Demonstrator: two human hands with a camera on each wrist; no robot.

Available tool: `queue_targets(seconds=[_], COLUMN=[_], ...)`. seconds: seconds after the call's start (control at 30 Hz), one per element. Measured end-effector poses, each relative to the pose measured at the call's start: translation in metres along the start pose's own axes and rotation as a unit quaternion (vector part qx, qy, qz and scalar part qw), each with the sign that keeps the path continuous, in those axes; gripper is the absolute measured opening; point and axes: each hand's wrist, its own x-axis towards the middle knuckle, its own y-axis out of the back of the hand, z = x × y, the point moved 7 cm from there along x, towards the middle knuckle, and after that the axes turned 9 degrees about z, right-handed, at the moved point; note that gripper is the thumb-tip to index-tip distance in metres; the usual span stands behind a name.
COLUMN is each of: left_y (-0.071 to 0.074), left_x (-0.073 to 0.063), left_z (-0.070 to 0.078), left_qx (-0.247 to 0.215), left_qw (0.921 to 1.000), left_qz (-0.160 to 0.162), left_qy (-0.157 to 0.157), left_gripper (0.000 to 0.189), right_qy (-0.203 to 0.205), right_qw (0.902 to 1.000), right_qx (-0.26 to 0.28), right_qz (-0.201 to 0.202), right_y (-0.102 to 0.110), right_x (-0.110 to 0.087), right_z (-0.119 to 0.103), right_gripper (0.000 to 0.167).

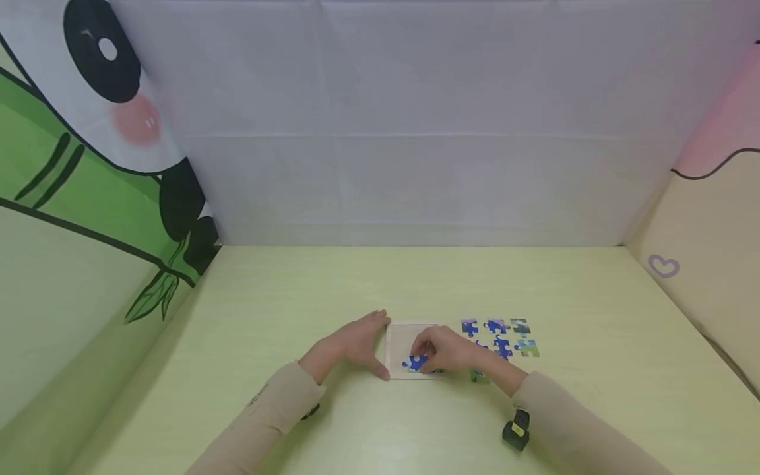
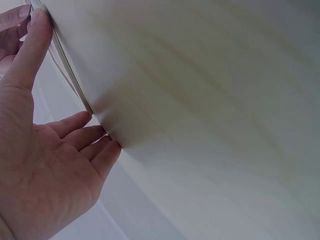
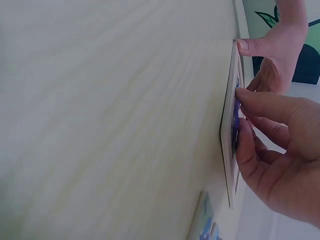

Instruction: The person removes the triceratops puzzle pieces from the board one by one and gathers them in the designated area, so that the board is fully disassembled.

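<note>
A shallow light wooden puzzle tray lies flat on the table. My left hand rests at its left side, thumb and fingers spread, with fingertips touching the frame's edge. In the left wrist view the fingers of that hand are nearly straight. My right hand pinches a blue puzzle piece in the lower part of the tray. From the right wrist, the thumb and fingers are on the blue piece, low against the tray. Part of another piece shows beside the right hand, mostly hidden.
Several loose puzzle pieces in blue and green lie in rough rows right of the tray, some partly covered by the right forearm. A white cloth wall stands at the table's back, with printed panels on both sides.
</note>
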Motion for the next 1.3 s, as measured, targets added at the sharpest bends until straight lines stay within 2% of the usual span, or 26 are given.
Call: queue_targets(seconds=[0.2,0.4,0.83,1.3], left_y=[-0.0009,-0.0005,-0.0023,-0.0034], left_x=[0.0008,0.0008,0.0016,0.0016], left_z=[0.0006,0.0009,-0.0019,-0.0020], left_qx=[0.000,-0.007,-0.003,0.008], left_qw=[1.0000,1.0000,0.9999,1.0000], left_qz=[0.002,0.003,0.004,0.001], left_qy=[-0.004,-0.005,-0.009,-0.002], left_gripper=[0.105,0.104,0.105,0.105], right_qy=[0.014,0.011,0.027,0.018], right_qw=[0.9999,0.9999,0.9996,0.9995], right_qx=[-0.005,-0.003,0.000,0.026], right_qz=[-0.004,-0.010,0.002,-0.006], right_y=[-0.0016,-0.0031,0.0001,0.0058], right_x=[0.0002,0.0012,-0.0006,-0.0026], right_z=[-0.0022,-0.0017,-0.0058,-0.0080], right_gripper=[0.022,0.022,0.021,0.016])
